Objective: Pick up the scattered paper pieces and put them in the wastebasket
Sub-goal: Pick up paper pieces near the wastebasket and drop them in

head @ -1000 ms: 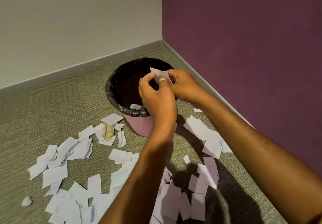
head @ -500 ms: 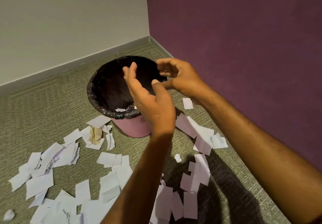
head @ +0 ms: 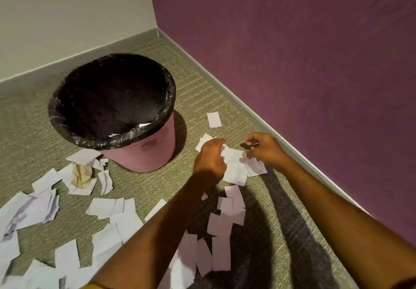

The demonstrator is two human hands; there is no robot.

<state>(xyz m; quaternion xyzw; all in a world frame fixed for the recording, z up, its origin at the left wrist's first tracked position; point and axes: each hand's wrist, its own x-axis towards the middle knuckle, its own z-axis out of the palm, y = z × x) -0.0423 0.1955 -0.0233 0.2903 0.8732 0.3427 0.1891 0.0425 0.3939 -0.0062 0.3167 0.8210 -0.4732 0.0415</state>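
Nearest, at bottom of view: lots of paper pieces (head: pixel 221 255) lie flat on the carpet (head: pixel 146 187), btwn and beside the forearms, w/ a wider spread off to the left. A crumpled tan scrap (head: pixel 80 172) sits among those, near the basket's foot.

Next out: both hands are down at a paper cluster (head: pixel 235 171), just right of the basket. L hand (head: pixel 210 157) has fingers curled down on the cluster's left edge, apparently pinching a sheet. R hand (head: pixel 262 150) has fingers curled, thumb close to forefinger, over the cluster's right side. It's blurred, so can't tell if it has paper.

Step in hand, prob.: gathering this cluster. To do it well:
- Sweep pieces inward w/ both hands so they overlap into one stack.
- Get fingertips under the lowest sheet, since flat paper on carpet resists lifting.
- Squeeze the stack btwn the hands and carry it low so nothing flutters off.

Further: the wastebasket (head: pixel 144 153) is pink and upright, w/ a black liner (head: pixel 117 140) folded over the rim. Inside is mostly dark. A few white scraps show at the near inner edge; other contents can't be seen. Seems to have plenty of room.

Beyond: one lone piece (head: pixel 213 120) lies near the baseboard (head: pixel 225 89), then the purple wall (head: pixel 292 63).
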